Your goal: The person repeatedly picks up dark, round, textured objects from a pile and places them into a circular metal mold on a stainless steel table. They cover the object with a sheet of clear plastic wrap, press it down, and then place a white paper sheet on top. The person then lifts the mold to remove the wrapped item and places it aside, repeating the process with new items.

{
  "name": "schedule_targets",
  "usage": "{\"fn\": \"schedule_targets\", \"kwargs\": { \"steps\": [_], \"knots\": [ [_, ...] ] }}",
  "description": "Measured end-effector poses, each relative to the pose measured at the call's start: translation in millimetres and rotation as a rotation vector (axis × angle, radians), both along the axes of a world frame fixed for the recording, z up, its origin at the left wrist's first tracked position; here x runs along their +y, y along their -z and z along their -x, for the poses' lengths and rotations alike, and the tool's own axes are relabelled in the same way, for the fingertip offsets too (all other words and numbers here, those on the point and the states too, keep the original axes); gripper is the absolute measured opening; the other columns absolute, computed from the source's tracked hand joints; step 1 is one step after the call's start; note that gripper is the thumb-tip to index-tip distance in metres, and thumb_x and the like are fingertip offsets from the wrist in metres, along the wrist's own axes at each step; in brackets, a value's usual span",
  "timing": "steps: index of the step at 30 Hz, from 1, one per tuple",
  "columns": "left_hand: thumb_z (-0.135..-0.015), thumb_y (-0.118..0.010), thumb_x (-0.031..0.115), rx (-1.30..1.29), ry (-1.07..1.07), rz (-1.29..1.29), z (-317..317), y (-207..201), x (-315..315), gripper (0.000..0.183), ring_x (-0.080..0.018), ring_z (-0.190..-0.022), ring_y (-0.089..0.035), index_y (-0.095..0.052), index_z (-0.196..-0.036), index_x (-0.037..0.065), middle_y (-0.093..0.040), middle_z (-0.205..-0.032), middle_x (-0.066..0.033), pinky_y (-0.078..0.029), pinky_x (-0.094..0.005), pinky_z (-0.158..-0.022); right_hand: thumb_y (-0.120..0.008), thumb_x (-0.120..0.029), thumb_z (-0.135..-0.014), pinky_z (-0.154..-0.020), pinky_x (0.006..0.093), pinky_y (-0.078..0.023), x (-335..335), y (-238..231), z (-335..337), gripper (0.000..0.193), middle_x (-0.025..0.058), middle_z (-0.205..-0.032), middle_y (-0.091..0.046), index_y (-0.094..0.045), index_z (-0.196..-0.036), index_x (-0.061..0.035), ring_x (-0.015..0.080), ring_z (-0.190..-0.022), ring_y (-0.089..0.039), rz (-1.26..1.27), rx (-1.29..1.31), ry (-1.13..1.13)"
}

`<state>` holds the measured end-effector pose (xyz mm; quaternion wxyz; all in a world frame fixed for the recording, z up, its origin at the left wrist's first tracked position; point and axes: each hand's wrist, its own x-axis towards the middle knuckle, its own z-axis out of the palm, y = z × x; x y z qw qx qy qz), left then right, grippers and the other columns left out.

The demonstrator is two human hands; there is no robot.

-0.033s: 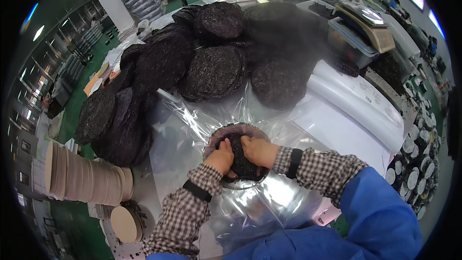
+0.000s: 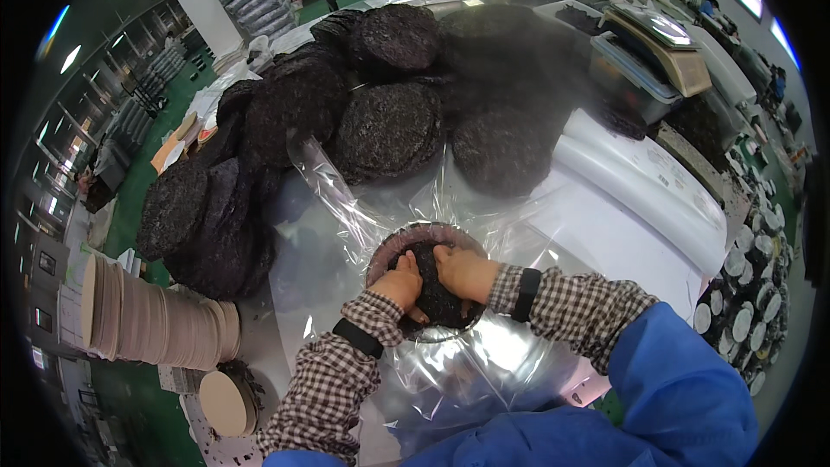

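A round mould [image 2: 386, 257] with a dark rim stands on the table in front of me, lined or covered with clear plastic film [image 2: 346, 207]. Inside it lies a dark, crinkled, seaweed-like mass [image 2: 441, 304]. My left hand [image 2: 400, 284] grips this mass from the left, fingers bent around its side. From the right my right hand [image 2: 465, 275] holds it, thumb on top and a fingertip showing lower down. Both hands are closed on it, close together. The film spreads in shiny creases around the mould. What lies beneath the mass is hidden.
Piles of dark round discs [image 2: 389, 130] cover the table's far and left parts. A stack of beige round boards [image 2: 160, 310] lies at left. Right of the mould is a roll of clear film [image 2: 640, 182]; behind it sits a scale [image 2: 661, 30] over a plastic tub [image 2: 635, 73].
The film's loose corner at the far left of the mould has bent upward and curled. Both hands stay almost in place on the dark mass.
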<state>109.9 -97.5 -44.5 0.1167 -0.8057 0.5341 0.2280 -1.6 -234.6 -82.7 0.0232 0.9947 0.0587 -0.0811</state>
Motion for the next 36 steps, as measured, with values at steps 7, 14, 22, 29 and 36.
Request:
{"fn": "schedule_targets", "kwargs": {
  "steps": [7,14,22,29,36],
  "knots": [
    [-0.087,-0.060,0.006,-0.223,-0.135,0.363,42,17,13,0.049,-0.0350,-0.090,-0.065,-0.045,-0.132,-0.006,-0.057,-0.121,-0.0208,-0.055,-0.0382,-0.074,-0.061,-0.023,-0.077,-0.076,0.0372,-0.043,34,-34,11,0.029,0.0133,-0.096,-0.066,-0.073,-0.092,-0.0017,0.0347,-0.107,-0.051,0.379,-0.015,-0.057],
    [-0.082,-0.072,0.022,0.161,-0.011,0.925,86,-44,62,0.013,-0.0241,-0.073,-0.064,-0.067,-0.080,0.010,-0.060,-0.074,-0.0046,-0.050,-0.0365,-0.062,-0.069,-0.048,-0.081,-0.081,0.0438,-0.050,-72,-108,-13,0.055,0.0185,-0.103,-0.063,-0.063,-0.105,0.0015,0.0362,-0.092,-0.061,-0.545,-0.431,0.365],
    [-0.075,-0.079,0.015,0.677,0.020,0.983,76,-58,51,0.017,-0.0188,-0.072,-0.061,-0.067,-0.083,0.006,-0.061,-0.078,-0.0039,-0.049,-0.0302,-0.063,-0.058,-0.046,-0.091,-0.094,0.0430,-0.045,-214,-48,12,0.051,0.0228,-0.105,-0.066,-0.063,-0.115,-0.0016,0.0380,-0.107,-0.060,-0.462,-0.246,0.559],
    [-0.103,-0.039,0.049,0.938,-0.918,0.880,-16,-9,56,0.058,-0.0248,-0.126,-0.050,-0.062,-0.121,-0.001,-0.062,-0.126,-0.0134,-0.036,-0.0352,-0.108,-0.057,-0.024,-0.095,-0.080,0.0392,-0.047,-201,-97,13,0.026,0.0192,-0.095,-0.062,-0.058,-0.100,0.0017,0.0322,-0.088,-0.061,-0.743,-1.210,0.827],
    [-0.098,-0.055,0.029,0.595,-0.704,1.330,-40,-39,54,0.037,-0.0277,-0.107,-0.060,-0.064,-0.119,0.001,-0.064,-0.112,-0.0175,-0.046,-0.0386,-0.097,-0.055,-0.003,-0.083,-0.084,0.0431,-0.050,-26,-80,36,0.033,0.0209,-0.106,-0.057,-0.063,-0.115,-0.0031,0.0359,-0.099,-0.060,-0.792,-0.666,0.228]
  ]
}}
